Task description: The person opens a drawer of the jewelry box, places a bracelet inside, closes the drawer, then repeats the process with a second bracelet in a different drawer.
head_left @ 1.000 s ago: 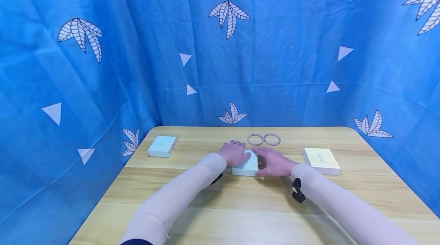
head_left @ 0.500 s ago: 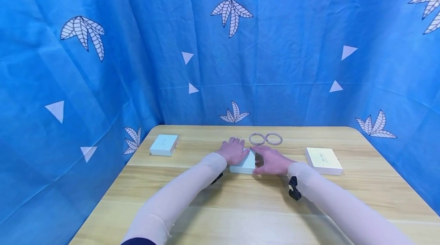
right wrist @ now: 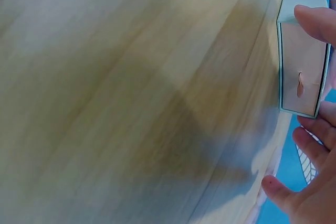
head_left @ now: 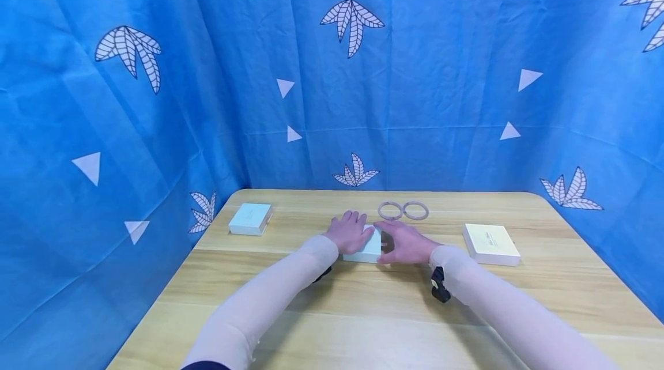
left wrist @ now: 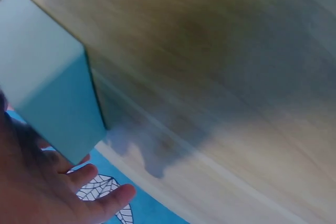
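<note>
A small pale mint drawer box (head_left: 365,249) lies on the table between both hands. My left hand (head_left: 347,233) lies over its left part, thumb on the top and fingers reaching past the far side; in the left wrist view, the spread fingers (left wrist: 113,200) show behind the box's end. The right hand (head_left: 407,243) grips the right end, thumb near and fingers far. The right wrist view shows this end, a pale pink drawer front (right wrist: 302,61) with a small ribbon pull (right wrist: 300,85) and the thumb (right wrist: 315,22) at its edge. The drawer looks pushed in.
Two thin purplish rings (head_left: 390,211) lie side by side behind the hands. Another pale mint box (head_left: 251,218) sits at the far left, and a cream-topped box (head_left: 491,243) at the right. Blue patterned curtain (head_left: 441,99) encloses the wooden table (head_left: 337,324).
Both hands and the mint box between them have shifted a little to the left across the table. The rings and the other two boxes stay in place; the head view has turned slightly.
</note>
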A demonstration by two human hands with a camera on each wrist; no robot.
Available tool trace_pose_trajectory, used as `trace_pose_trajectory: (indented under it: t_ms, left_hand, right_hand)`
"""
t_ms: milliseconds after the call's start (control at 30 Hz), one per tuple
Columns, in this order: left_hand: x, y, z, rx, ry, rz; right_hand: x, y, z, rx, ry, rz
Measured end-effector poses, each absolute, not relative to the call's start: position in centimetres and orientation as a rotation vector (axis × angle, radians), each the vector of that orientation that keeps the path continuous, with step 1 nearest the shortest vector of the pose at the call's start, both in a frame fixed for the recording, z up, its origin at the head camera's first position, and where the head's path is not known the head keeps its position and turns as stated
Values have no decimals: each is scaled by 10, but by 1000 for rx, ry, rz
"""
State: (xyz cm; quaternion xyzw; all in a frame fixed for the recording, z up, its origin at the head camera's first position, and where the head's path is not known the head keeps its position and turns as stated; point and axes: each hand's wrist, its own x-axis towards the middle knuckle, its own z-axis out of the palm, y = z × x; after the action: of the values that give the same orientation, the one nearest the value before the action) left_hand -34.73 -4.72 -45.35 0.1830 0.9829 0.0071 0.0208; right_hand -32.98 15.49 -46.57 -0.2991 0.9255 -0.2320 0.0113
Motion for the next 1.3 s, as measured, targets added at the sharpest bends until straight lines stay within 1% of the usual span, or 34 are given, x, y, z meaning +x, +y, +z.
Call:
trace_pose_trajectory:
  t_ms: [433, 1300]
  left_hand:
    - [-350, -60, -461, 546, 3056, 37]
    - [-355, -65, -473, 516, 3062, 101]
  right_hand:
    - [-335, 145, -469, -940, 2881, -732]
    - [-344, 143, -471, -932, 2863, -717]
